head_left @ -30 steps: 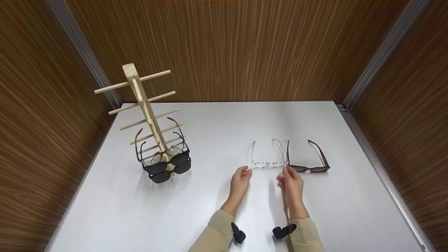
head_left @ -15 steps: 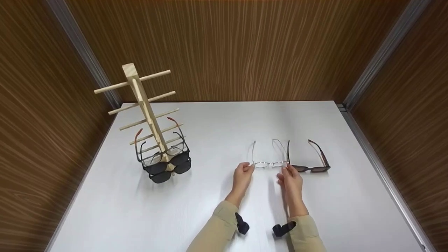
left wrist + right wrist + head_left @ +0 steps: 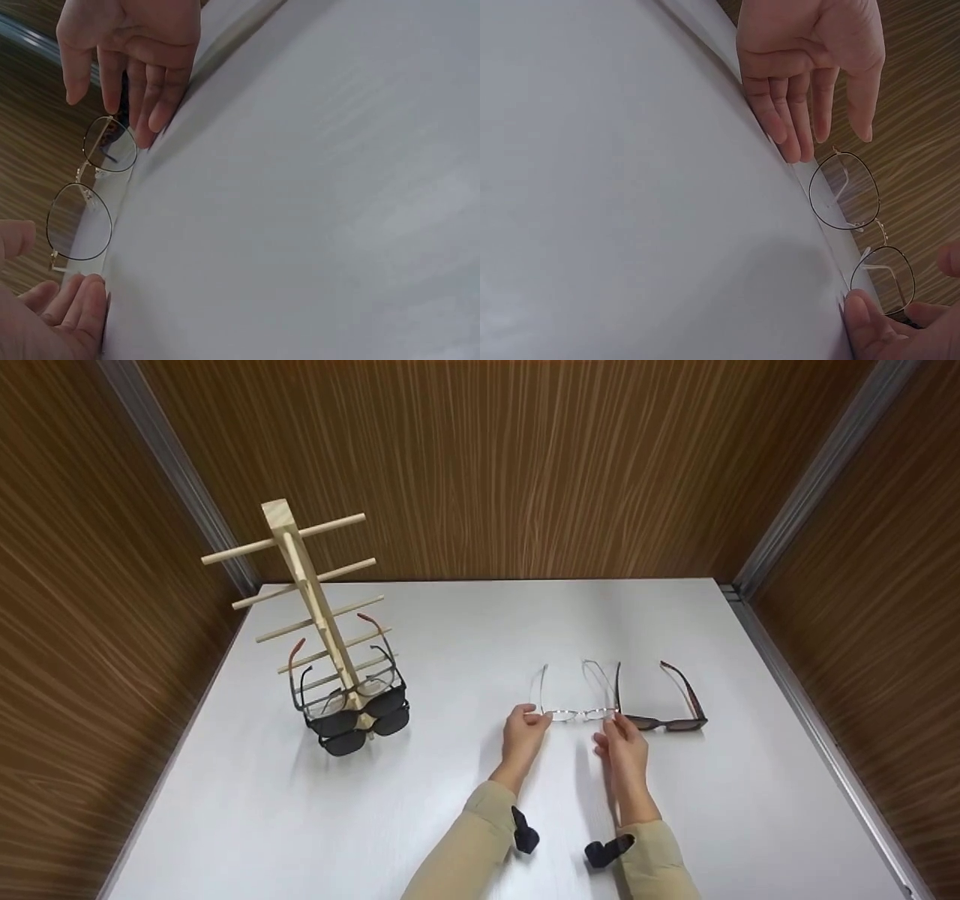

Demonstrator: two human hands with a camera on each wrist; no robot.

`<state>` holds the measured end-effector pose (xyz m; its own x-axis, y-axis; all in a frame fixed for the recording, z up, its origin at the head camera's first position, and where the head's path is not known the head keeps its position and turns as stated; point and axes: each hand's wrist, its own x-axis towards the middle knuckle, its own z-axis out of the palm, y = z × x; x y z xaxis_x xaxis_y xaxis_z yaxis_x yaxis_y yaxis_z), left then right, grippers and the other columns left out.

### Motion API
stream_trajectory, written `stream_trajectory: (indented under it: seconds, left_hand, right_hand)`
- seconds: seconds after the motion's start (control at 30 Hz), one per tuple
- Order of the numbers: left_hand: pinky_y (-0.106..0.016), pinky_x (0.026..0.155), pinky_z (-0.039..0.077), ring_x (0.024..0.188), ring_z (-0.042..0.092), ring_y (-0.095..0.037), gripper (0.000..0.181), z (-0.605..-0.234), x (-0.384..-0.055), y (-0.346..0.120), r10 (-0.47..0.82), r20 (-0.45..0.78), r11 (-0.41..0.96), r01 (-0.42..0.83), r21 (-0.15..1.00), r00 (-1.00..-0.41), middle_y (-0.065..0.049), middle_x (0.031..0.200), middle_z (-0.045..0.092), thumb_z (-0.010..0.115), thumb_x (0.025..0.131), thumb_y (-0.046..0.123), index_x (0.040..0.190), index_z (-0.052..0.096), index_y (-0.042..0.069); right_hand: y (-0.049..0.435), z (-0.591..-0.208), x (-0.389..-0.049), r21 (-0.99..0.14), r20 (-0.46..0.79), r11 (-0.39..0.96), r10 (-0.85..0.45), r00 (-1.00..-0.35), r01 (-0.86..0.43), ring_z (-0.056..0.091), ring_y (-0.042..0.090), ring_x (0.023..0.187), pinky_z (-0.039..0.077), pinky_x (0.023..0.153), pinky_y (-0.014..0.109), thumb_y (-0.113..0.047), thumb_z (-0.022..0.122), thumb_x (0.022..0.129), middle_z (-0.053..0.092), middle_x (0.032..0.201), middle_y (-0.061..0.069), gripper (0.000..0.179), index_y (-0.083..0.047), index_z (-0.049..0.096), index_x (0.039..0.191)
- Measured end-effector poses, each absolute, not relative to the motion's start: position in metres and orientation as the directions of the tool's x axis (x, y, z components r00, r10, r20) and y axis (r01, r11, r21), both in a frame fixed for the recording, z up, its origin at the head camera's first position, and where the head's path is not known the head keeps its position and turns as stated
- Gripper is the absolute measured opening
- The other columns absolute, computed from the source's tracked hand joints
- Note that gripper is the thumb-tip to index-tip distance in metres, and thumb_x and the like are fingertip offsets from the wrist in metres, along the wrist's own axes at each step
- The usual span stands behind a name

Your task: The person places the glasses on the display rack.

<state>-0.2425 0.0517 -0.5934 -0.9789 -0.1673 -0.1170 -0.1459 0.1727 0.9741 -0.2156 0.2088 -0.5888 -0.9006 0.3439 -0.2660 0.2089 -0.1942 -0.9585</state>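
A pair of thin-rimmed round eyeglasses (image 3: 580, 715) stands on the white table with its temples unfolded and pointing away. Beside its left end is my left hand (image 3: 523, 737), thumb and fingers parted around the hinge corner without a visible pinch. My right hand (image 3: 627, 751) is at the other end. In the right wrist view its fingertips (image 3: 857, 307) overlap the lower lens rim; whether they touch it cannot be told. The left wrist view shows the right hand's fingers (image 3: 154, 94) mostly straight, with the thumb apart.
Dark-framed sunglasses (image 3: 664, 725) lie just right of the eyeglasses, their temples open. At the left stands a wooden eyewear rack (image 3: 319, 604) with several crossbars; dark sunglasses (image 3: 360, 714) hang on its lower bars. Wood-grain panels (image 3: 480, 472) enclose the table (image 3: 300, 825) at back and sides.
My left hand has moved forward and right to the eyeglasses' left corner. The right hand has barely moved, and the eyeglasses stay in place.
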Motion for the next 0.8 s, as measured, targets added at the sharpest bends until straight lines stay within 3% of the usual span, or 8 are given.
stream_trajectory:
  seconds: [0.27, 0.8]
  left_hand:
    - [-0.030, 0.070, 0.048, 0.077, 0.061, -0.014, 0.031, -0.597, -0.245, 0.054, -0.193, -0.097, 0.241, -0.143, 0.960, -0.976, -0.003, 0.085, 0.066, 0.065, 0.087, 0.024, 0.107, 0.060, 0.002]
    - [-0.030, 0.066, 0.048, 0.072, 0.059, -0.015, 0.019, -0.595, -0.247, 0.057, -0.211, -0.080, 0.280, -0.138, 0.950, -0.974, -0.003, 0.080, 0.064, 0.065, 0.086, 0.020, 0.098, 0.064, 0.004]
  right_hand:
    - [0.211, -0.591, -0.218, -0.967, -0.237, -0.172, 0.360, -0.902, 0.186, 0.062, 0.015, 0.078, 0.051, 0.062, 0.022, -0.015, 0.049, 0.096, 0.045, 0.131, 0.023, 0.053, 0.003, 0.029, 0.142]
    - [0.210, -0.589, -0.232, -0.960, -0.262, -0.195, 0.364, -0.894, 0.202, 0.061, 0.016, 0.079, 0.052, 0.065, 0.022, -0.015, 0.051, 0.095, 0.042, 0.134, 0.022, 0.058, 0.005, 0.024, 0.143]
